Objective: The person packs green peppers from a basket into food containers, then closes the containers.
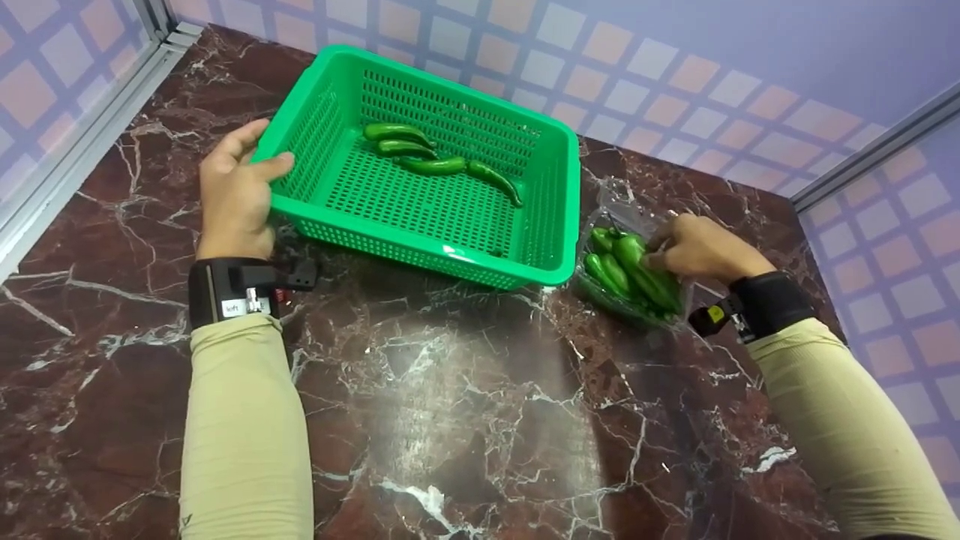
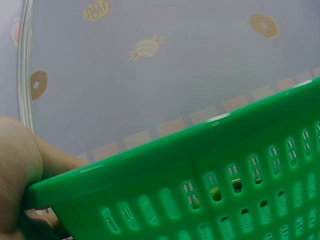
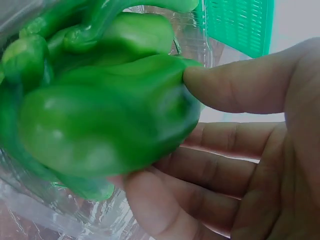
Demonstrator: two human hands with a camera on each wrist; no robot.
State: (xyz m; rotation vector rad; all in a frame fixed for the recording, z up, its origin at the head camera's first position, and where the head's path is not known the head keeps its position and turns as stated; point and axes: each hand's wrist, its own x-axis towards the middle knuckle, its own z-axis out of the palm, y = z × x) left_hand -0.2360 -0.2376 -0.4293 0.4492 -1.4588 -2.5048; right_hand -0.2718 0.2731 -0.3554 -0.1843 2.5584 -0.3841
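Observation:
My left hand (image 1: pixel 236 187) grips the left end of a green perforated plastic basket (image 1: pixel 405 255), with the thumb over its rim. Several long green peppers (image 1: pixel 435 166) lie along the far side of the basket floor. To the right of the basket, a clear plastic box (image 1: pixel 604 296) holds more green peppers (image 1: pixel 611 274). Over this box, my right hand (image 1: pixel 709 247) holds a thick green pepper (image 3: pixel 105 125) between thumb and fingers. The right wrist view shows the pepper's near end at the thumb, with other peppers behind it.
Dark red marbled tabletop (image 1: pixel 465 420) spreads under everything. A tiled-pattern wall (image 1: pixel 630 97) rises behind the basket, and side panels with metal edging (image 1: pixel 877 150) stand left and right. The box's clear lid (image 1: pixel 622 196) lies folded back toward the wall.

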